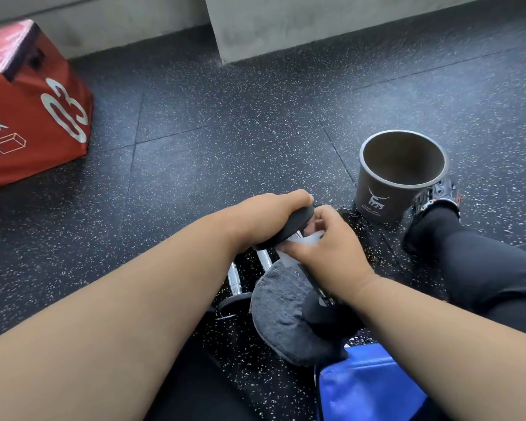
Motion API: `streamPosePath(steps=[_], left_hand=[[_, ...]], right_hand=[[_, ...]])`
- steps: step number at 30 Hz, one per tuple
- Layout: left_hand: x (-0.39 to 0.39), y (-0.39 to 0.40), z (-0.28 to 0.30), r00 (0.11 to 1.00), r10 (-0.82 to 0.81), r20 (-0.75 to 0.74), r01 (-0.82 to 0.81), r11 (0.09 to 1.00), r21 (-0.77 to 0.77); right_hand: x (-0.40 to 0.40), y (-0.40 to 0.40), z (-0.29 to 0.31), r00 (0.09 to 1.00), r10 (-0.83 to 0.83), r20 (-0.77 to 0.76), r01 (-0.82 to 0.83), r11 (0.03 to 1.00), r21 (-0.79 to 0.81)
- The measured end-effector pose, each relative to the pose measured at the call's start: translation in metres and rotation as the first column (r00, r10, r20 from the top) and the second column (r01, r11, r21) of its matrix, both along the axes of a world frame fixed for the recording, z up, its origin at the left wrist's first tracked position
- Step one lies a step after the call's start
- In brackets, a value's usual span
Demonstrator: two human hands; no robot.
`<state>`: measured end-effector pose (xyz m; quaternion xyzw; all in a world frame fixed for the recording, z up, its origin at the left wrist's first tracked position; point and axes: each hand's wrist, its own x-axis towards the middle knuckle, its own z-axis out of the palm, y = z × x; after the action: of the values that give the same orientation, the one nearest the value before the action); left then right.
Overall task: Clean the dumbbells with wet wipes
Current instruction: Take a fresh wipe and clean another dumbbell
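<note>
Seated on a speckled black rubber floor (225, 141), legs in black trousers. Left hand (271, 218) curled over the upper black end plate of a dumbbell (289, 227), gripping it from above and holding it tilted, upper end lifted towards the middle of the view. Right hand (328, 247) just beside and below, fingers pinched round a white wet wipe (304, 240) pressed against the handle right under that plate. Lower end of the same dumbbell resting near the right wrist, partly wrapped by a grey cloth (281, 311) lying on the floor under the forearms. More dumbbells (234, 278) lying on the floor directly beneath the left wrist, chrome handles showing, black ends near the cloth; count hard to tell.

Dark paper bucket (401, 177) with a white deer mark standing upright to the right of the hands, mouth open, touching a black shoe (438, 199) on its right side. Blue padded item (374, 387) at the bottom edge, just below the cloth. Red plyo box (34, 107) marked 03 well apart at the far left. Grey concrete wall (286, 22) along the top. Wide stretch of bare floor between the hands, the box and the wall; tighter room on the right, hemmed by bucket and leg.
</note>
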<state>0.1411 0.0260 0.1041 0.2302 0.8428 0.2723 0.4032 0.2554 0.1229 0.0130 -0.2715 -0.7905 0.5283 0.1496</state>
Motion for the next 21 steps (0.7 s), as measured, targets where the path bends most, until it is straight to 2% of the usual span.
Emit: streamPosePath(steps=[2, 6, 11, 14, 18, 21], left_hand=[[-0.001, 0.000, -0.001, 0.999, 0.030, -0.021, -0.030, 0.999, 0.011], [0.000, 0.002, -0.003, 0.999, 0.044, -0.031, -0.043, 0.999, 0.023], [0.000, 0.002, 0.000, 0.999, 0.039, -0.026, -0.038, 0.999, 0.027], [0.000, 0.000, 0.000, 1.000, 0.013, 0.018, -0.013, 1.000, 0.023], [-0.001, -0.002, -0.001, 0.999, 0.043, 0.002, -0.043, 0.999, 0.024], [-0.001, -0.003, -0.002, 1.000, 0.026, 0.002, -0.027, 0.999, 0.031]], right_hand=[[-0.002, 0.005, -0.001, 0.998, 0.044, 0.046, -0.040, 0.996, -0.080], [0.001, 0.016, 0.000, 0.991, 0.107, 0.079, -0.104, 0.994, -0.043], [0.004, 0.016, 0.003, 0.988, 0.121, 0.099, -0.130, 0.988, 0.081], [0.004, 0.017, 0.010, 0.978, 0.172, 0.115, -0.174, 0.985, 0.004], [0.009, 0.029, 0.020, 0.937, 0.320, 0.140, -0.299, 0.942, -0.154], [0.011, 0.037, 0.020, 0.923, 0.363, 0.127, -0.339, 0.924, -0.178]])
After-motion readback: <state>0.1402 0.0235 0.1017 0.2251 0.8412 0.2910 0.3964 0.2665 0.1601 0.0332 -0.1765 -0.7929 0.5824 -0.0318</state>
